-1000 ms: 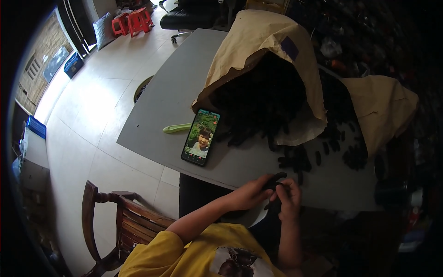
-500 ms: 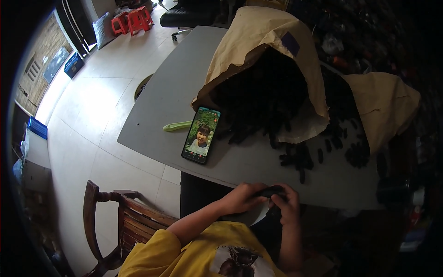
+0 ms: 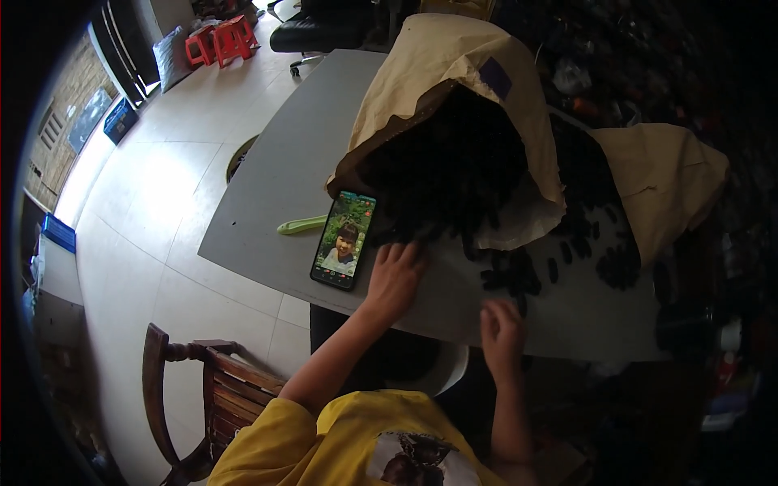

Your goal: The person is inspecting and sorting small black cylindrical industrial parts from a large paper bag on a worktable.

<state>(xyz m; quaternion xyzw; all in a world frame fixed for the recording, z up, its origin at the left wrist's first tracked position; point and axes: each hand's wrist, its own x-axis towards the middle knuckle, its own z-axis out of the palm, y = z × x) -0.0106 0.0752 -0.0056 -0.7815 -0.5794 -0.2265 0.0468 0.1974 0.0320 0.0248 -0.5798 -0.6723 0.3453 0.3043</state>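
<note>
My left hand [image 3: 395, 281] reaches over the grey table [image 3: 279, 174], its fingers stretched toward the near edge of a heap of small black elongated pieces [image 3: 442, 170]. The heap spills from the mouth of a large brown paper sack [image 3: 454, 49] lying on its side. Whether the fingertips touch a piece is too dark to tell. By the table's front edge is my right hand [image 3: 503, 330], its fingers curled together; anything inside them is hidden. Several loose black pieces [image 3: 512, 274] lie just beyond it. A lit phone [image 3: 344, 240] rests left of my left hand, beside a light-green handled tool [image 3: 301, 225].
A second brown paper piece [image 3: 668, 178] lies at the table's right. Below the front edge, a white curved rim [image 3: 451, 374] shows near my lap. A wooden chair [image 3: 235, 397] stands at lower left, red stools [image 3: 232, 40] at the far left, a black office chair [image 3: 324, 31] behind the table.
My hands have come apart from a dark elongated piece they held together near the front edge. The left moved forward to the black heap and opened; the right moved slightly forward.
</note>
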